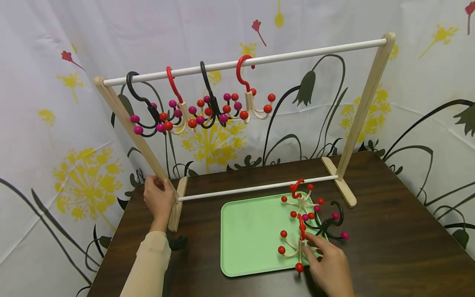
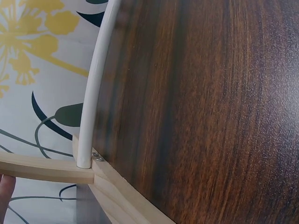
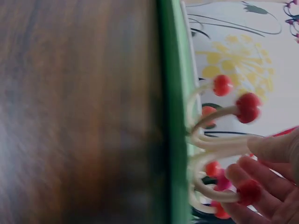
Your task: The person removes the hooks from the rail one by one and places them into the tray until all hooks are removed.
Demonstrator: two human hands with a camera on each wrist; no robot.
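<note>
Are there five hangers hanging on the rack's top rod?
No, only four hook hangers hang on the top rod: two black, two red.

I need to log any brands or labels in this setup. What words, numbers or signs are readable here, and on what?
None: no words, numbers or brand marks can be read in any view.
The curtain carries only printed flowers, no lettering.
The green tray, the wooden rack and the hook hangers show no labels.
The right wrist view is blurred; no marking can be made out there.
</note>
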